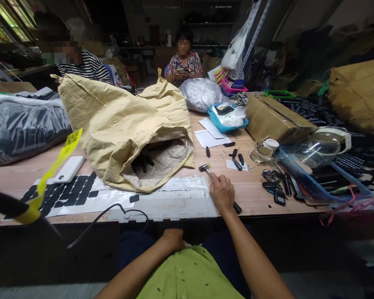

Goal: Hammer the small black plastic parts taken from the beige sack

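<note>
My right hand rests on the wooden table, fingers wrapped round the black handle of a small hammer whose metal head points away from me. The handle's end sticks out below my wrist. My left hand is down in my lap below the table edge, curled against my green shirt; its fingers are mostly hidden. In front of me lies a white plastic sheet with black pads at its left end.
A large tan sack lies open with black parts inside. Small black pieces, keys, a jar, a blue tray, a cardboard box and a white power bank sit around. Two people sit across the table.
</note>
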Demonstrator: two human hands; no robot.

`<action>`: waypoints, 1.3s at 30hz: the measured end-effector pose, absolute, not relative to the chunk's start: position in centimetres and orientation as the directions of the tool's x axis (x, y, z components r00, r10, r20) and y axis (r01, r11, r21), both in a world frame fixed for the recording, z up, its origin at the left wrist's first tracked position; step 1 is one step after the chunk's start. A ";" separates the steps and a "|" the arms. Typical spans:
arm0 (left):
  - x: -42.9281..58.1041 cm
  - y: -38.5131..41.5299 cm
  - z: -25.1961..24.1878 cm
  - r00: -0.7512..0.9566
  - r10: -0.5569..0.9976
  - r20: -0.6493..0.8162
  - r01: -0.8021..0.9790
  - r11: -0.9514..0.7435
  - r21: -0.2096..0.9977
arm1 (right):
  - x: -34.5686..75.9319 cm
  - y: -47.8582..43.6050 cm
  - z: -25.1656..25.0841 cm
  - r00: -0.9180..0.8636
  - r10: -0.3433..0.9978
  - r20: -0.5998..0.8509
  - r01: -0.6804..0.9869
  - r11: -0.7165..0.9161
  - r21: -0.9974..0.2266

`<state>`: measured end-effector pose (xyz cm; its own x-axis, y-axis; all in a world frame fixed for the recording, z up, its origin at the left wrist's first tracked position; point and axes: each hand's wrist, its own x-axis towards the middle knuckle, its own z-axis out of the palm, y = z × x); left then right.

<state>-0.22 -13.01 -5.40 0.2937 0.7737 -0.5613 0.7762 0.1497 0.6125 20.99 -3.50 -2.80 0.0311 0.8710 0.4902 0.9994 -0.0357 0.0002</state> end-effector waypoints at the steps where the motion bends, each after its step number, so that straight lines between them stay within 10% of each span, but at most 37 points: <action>1: -0.4 -12.8 -4.1 0.340 0.748 -0.570 0.775 0.120 0.620 | 21.0 -3.5 -2.9 0.034 0.869 0.495 0.999 -0.039 0.000; 5: -1.6 -9.1 2.6 0.475 0.729 -0.493 0.645 0.094 0.759 | 21.0 -3.5 -3.1 0.039 0.871 0.490 0.999 -0.042 -0.006; 8: -3.6 -3.3 5.9 -0.021 0.967 -0.255 0.739 0.187 0.648 | 21.0 -3.5 -3.1 0.039 0.874 0.485 0.999 -0.043 -0.003; 13: -6.7 3.7 6.4 -0.627 0.775 -0.081 0.687 0.599 0.413 | 20.9 -3.4 -3.1 0.043 0.869 0.493 0.998 -0.056 0.011; 22: -1.1 -2.2 3.5 0.072 0.996 0.052 0.817 -0.089 0.570 | 21.2 -3.6 -3.0 0.047 0.875 0.481 0.999 -0.052 -0.002; 28: 0.2 -3.3 2.2 0.278 0.960 0.044 0.748 -0.245 0.617 | 21.2 -3.6 -3.0 0.045 0.872 0.487 0.999 -0.043 -0.015; 33: -2.8 -2.2 3.0 0.038 0.993 0.112 0.792 -0.099 0.602 | 21.1 -3.6 -3.0 0.053 0.870 0.490 0.999 -0.053 -0.014; 39: -8.9 1.3 4.9 -0.501 0.865 0.002 0.810 0.468 0.352 | 20.9 -3.5 -2.8 0.056 0.881 0.471 0.998 -0.055 -0.017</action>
<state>-8.90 1.31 4.89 -0.5010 0.8654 0.0017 0.8103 0.4684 0.3521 20.91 -3.52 -2.77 0.0560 0.8805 0.4707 0.9984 -0.0546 -0.0165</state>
